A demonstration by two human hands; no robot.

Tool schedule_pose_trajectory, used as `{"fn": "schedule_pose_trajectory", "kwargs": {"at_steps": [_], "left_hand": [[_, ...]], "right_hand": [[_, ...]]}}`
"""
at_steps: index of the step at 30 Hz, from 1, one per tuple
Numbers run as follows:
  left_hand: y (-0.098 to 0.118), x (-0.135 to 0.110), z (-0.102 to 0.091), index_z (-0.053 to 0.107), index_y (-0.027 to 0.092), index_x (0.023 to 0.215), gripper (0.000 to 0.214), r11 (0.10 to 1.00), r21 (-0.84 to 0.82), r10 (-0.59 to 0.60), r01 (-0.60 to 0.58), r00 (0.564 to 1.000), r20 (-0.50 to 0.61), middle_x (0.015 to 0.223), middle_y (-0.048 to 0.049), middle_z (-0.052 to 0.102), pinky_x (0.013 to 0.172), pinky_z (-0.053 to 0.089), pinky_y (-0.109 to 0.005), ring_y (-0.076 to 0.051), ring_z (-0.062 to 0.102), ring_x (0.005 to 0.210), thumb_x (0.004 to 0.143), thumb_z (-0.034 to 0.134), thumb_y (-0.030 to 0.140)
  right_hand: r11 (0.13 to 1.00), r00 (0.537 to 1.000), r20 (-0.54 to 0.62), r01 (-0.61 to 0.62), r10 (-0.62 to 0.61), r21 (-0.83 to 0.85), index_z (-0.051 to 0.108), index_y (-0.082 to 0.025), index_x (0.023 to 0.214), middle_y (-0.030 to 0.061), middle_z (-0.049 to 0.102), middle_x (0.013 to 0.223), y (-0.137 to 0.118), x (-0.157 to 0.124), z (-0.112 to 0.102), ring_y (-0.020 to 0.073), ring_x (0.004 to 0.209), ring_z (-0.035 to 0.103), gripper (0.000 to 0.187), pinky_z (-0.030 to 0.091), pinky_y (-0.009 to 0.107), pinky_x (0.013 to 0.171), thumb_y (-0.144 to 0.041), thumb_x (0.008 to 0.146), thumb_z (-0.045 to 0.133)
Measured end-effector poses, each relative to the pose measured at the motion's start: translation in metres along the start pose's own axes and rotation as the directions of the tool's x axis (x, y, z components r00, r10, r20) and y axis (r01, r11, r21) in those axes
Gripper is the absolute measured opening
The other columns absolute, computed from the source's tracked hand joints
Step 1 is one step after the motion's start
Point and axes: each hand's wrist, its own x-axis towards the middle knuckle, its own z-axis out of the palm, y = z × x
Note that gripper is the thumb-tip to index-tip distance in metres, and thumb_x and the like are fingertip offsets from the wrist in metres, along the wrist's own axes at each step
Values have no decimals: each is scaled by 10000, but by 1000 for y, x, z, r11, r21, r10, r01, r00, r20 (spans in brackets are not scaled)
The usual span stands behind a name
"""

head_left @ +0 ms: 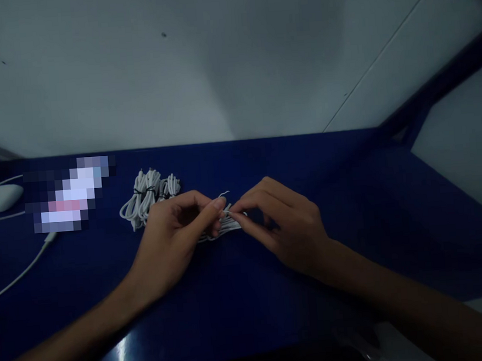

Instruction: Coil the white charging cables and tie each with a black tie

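Note:
A coiled white cable (223, 227) lies on the blue table, partly covered by my fingers. My left hand (173, 237) is closed, thumb and fingertips pinching a thin white twist tie (224, 193) whose loose end curls up above the thumb. Fingertips of my right hand (287, 221) are pinched together on the same tie, just to the right of the left thumb and over the coil. Whether the left fingers also grip the cable is hidden. Behind my left hand sit several coiled white cables (143, 195) bound with black ties.
On the left lies a lit, blurred-out device (71, 195) with a white cord (29, 276) running from it. Beside it is a white rounded object (0, 198). A pale wall (135, 89) rises behind the blue table (241, 301), and a blue frame (436, 84) stands at right.

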Motion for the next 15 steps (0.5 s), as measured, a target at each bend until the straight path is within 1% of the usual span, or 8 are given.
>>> {"fn": "schedule_pose_trajectory", "kwargs": {"at_steps": [4, 7, 10, 11, 12, 15], "left_hand": [[-2, -1, 0, 778, 217, 773, 298, 999, 27, 23, -22, 1000, -8, 708, -3, 739, 667, 541, -268, -149, 663, 666, 1038, 796, 353], [-4, -3, -1, 778, 225, 793, 270, 993, 99, 60, -57, 998, -30, 728, 12, 740, 670, 523, -265, -146, 669, 689, 1034, 807, 343], [-5, -5, -3, 787, 237, 839, 249, 982, 167, 97, -88, 994, -47, 765, 20, 752, 683, 516, -273, -149, 691, 729, 1045, 804, 376], [-6, -5, -3, 791, 241, 854, 242, 980, 176, 105, -95, 993, -46, 776, 22, 757, 684, 515, -274, -150, 697, 738, 1050, 800, 382], [-6, -5, -4, 794, 244, 864, 234, 978, 184, 111, -102, 993, -40, 782, 25, 757, 684, 513, -275, -147, 698, 740, 1054, 796, 381], [-8, -4, -5, 793, 251, 867, 213, 970, 211, 126, -119, 992, -17, 784, 38, 751, 665, 497, -269, -133, 683, 729, 1056, 794, 349]], "right_hand": [[1000, 1000, 2, -27, 27, 12, 718, -230, 976, 25, 785, 890, -3, 0, 0, 159, 729, 658, 156, 524, 305, 575, -106, 1071, 712], [989, 994, 19, -112, 111, 93, 709, -225, 945, 15, 758, 869, -7, 1, -2, 151, 710, 643, 161, 525, 305, 589, -111, 1059, 720], [957, 975, 63, -221, 213, 187, 686, -220, 904, -5, 715, 843, -10, 2, -4, 133, 691, 627, 189, 515, 284, 588, -101, 1039, 744], [950, 971, 74, -237, 226, 204, 683, -218, 899, -9, 710, 843, -10, 2, -4, 129, 688, 622, 194, 512, 277, 588, -102, 1033, 761], [953, 972, 74, -231, 221, 197, 680, -215, 898, -9, 708, 843, -9, 2, -5, 127, 692, 621, 199, 507, 274, 593, -94, 1033, 763], [982, 989, 71, -138, 130, 125, 688, -196, 949, 14, 718, 875, -5, 2, -4, 139, 741, 634, 172, 515, 287, 632, -63, 1033, 759]]}}
